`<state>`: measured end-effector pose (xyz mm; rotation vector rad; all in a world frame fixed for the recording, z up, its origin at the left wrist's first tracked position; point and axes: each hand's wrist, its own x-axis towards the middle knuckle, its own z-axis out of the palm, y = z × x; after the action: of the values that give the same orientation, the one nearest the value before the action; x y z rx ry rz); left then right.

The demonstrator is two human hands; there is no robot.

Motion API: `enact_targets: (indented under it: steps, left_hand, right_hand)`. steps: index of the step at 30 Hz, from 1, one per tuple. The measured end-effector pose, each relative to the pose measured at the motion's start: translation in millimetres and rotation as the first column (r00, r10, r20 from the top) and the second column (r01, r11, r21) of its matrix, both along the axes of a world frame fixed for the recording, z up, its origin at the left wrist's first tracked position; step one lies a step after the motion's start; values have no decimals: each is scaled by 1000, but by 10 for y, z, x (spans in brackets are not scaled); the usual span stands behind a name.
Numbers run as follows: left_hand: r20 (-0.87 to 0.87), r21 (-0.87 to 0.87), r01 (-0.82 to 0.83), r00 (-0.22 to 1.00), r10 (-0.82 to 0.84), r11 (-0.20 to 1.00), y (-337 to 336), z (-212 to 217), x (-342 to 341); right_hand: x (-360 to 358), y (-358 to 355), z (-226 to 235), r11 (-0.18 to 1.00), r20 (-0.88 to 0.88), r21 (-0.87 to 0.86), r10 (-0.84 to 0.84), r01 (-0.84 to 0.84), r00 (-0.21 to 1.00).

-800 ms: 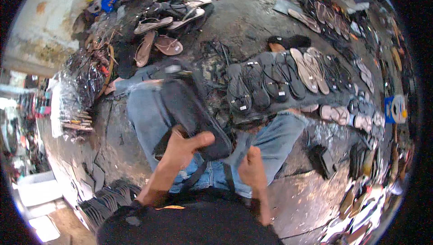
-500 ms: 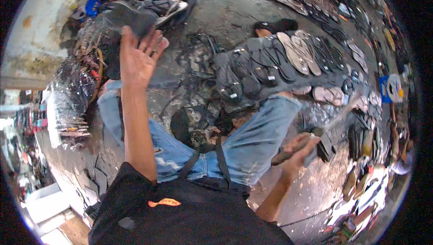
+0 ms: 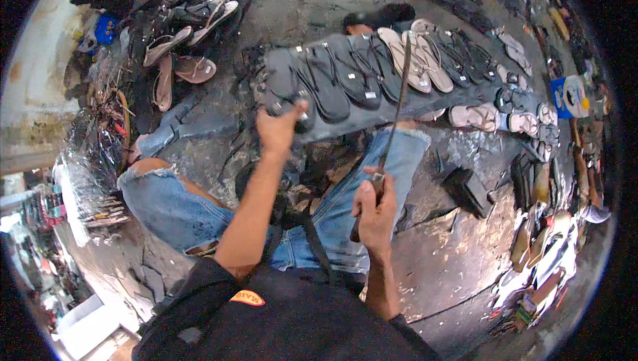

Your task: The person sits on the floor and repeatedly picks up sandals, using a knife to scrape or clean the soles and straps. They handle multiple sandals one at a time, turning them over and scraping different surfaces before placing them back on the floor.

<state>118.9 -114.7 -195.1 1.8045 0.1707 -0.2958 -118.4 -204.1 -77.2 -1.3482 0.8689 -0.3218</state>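
Sandals (image 3: 362,92), mostly black with one beige pair, lie in a row on a dark board (image 3: 399,112) beyond the person's blue jeans (image 3: 173,208). One long, thin knife (image 3: 397,112) points away from the body, its handle clamped in the right hand (image 3: 376,218). Well apart, the left hand (image 3: 278,128) grips the near end of the leftmost black sandal (image 3: 282,75).

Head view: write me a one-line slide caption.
Left hand at the leftmost black sandal of a row, right hand gripping a long, thin-bladed tool.
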Motion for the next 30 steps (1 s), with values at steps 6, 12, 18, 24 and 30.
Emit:
enact_targets:
  steps: [6, 12, 18, 24, 30]
  left_hand:
    - [-92, -106, 68, 993, -77, 992, 441, 1235, 396]
    - [-241, -77, 22, 970, -40, 997, 288, 1483, 212]
    - [-235, -181, 0, 971, -43, 983, 420, 1171, 166]
    - [-287, -174, 62, 952, -111, 983, 507, 1056, 169]
    - [-276, -172, 50, 956, -97, 984, 522, 1004, 175]
  right_hand:
    - [113, 425, 43, 934, -169, -31, 345, -355, 923]
    - [439, 619, -176, 918, -196, -81, 367, -388, 909]
    - [938, 438, -499, 893, -267, -204, 343, -401, 901]
    - [1348, 338, -843, 826, -366, -200, 435, -526, 823]
    - [1433, 308, -2359, 443, -90, -794, 592, -417, 801]
